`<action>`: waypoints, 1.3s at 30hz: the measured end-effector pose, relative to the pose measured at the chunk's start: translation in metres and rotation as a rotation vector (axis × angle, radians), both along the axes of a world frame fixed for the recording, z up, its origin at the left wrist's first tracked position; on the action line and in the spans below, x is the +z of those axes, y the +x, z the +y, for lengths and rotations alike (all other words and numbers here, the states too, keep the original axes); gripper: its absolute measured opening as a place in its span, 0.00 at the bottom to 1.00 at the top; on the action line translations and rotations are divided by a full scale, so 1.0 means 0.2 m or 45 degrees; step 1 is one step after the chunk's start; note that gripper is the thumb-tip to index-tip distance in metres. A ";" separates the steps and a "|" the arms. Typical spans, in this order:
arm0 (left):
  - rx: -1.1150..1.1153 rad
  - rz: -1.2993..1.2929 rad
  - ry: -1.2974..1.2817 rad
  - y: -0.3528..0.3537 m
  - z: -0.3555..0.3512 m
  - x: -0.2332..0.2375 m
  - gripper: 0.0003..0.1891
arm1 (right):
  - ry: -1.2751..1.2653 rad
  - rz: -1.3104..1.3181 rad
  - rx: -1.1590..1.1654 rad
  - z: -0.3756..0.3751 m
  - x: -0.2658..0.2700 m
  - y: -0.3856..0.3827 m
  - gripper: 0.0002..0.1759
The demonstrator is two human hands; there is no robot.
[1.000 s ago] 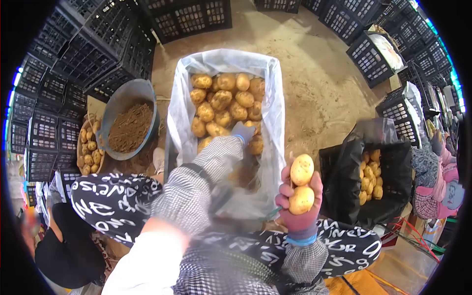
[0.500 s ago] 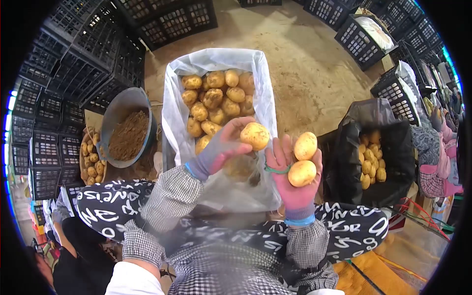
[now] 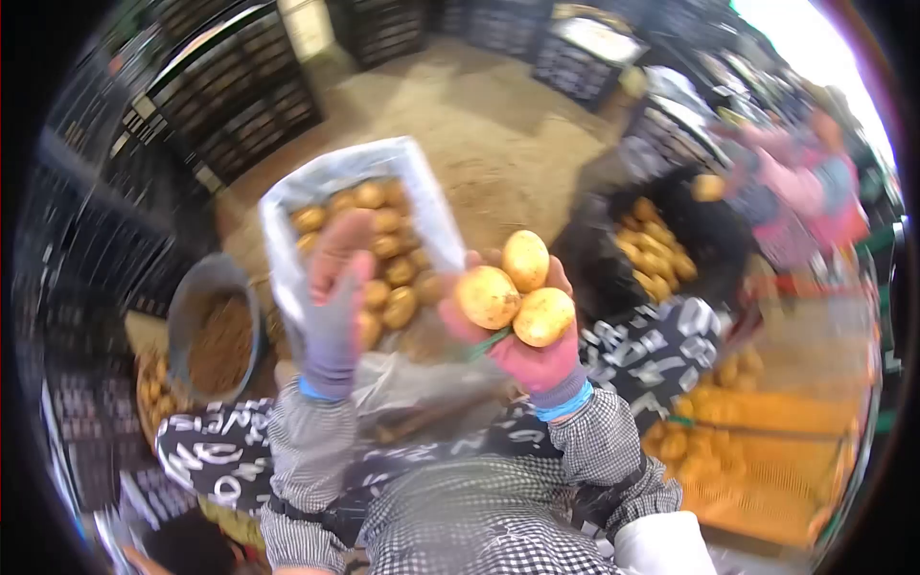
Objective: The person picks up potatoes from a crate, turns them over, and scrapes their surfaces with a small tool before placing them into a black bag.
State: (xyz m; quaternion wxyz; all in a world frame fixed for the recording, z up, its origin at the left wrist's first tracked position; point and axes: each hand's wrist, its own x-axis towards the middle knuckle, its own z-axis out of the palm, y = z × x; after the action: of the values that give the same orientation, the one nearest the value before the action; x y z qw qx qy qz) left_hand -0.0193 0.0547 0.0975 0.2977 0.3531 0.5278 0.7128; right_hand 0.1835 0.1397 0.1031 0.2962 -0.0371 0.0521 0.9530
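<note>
My right hand (image 3: 546, 364), in a pink and grey glove, is palm up with three pale potatoes (image 3: 543, 317) resting on it, its fingers partly curled around them. My left hand (image 3: 335, 311), also gloved and smeared by motion, is raised with fingers stretched and apart, holding nothing. Behind and under it stands a crate lined with white plastic (image 3: 433, 206), filled with browner potatoes (image 3: 385, 245). My left hand hides part of these. Loose clear plastic lies over the near end of the crate.
A tub of soil (image 3: 222, 350) stands to the left, beside a basket of potatoes (image 3: 153, 388). To the right are a black-lined crate (image 3: 585, 230) of potatoes and an orange mesh sack (image 3: 757, 479). A person in pink (image 3: 795, 182) sits beyond. Black crates (image 3: 244, 86) are stacked around.
The potato from my left hand now lies with the two others on my right palm. My left hand has drawn away leftward, empty. The view has swung right.
</note>
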 end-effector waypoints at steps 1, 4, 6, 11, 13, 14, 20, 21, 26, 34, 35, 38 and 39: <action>0.018 0.077 0.041 -0.01 0.02 0.04 0.21 | 0.087 -0.024 -0.082 -0.03 0.10 0.07 0.26; 0.031 0.590 0.129 0.08 0.05 0.13 0.20 | 1.287 -0.836 -1.082 -0.23 0.51 0.36 0.23; -0.201 0.028 0.238 0.12 0.13 -0.01 0.23 | 1.671 -1.513 -1.545 -0.31 0.85 0.66 0.19; -0.519 -0.217 0.263 -0.02 0.26 -0.19 0.22 | 1.815 -3.203 -1.790 -0.63 1.43 1.52 0.19; -0.448 -0.234 0.256 -0.01 0.22 -0.14 0.22 | 1.516 -3.653 -1.893 -0.74 1.59 1.84 0.18; -0.399 -0.247 0.242 -0.04 0.23 -0.15 0.21 | 1.346 -3.821 -1.901 -0.76 1.65 1.95 0.18; -0.157 0.083 0.133 -0.03 0.17 -0.17 0.19 | 0.746 -4.357 -1.602 -0.80 1.70 2.30 0.17; -0.096 0.349 0.193 0.00 0.13 -0.15 0.18 | 0.866 -4.342 -1.643 -0.78 1.67 2.25 0.17; 0.081 0.861 -0.266 -0.11 0.17 -0.72 0.13 | 1.851 -3.691 -2.177 -0.64 1.45 1.55 0.17; -0.418 0.710 -0.926 0.07 0.01 -1.02 0.22 | 2.289 -1.998 -1.292 -0.19 0.86 0.34 0.16; -0.380 0.639 -0.987 0.03 0.01 -0.97 0.22 | 2.213 -1.878 -1.089 -0.13 0.75 0.22 0.16; -0.215 0.496 -1.090 -0.11 -0.06 -0.87 0.22 | 1.996 -1.661 -0.563 0.07 0.26 -0.03 0.13; -0.131 0.508 -1.074 -0.18 -0.05 -0.90 0.21 | 1.931 -1.638 -0.377 0.11 0.13 -0.09 0.16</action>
State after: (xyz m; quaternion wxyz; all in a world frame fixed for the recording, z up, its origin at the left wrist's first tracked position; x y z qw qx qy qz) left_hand -0.0557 0.0441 -0.0832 0.3430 0.3572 0.8001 0.3386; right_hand 0.1650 0.1607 0.1290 0.3290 -0.3397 -0.7343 0.4869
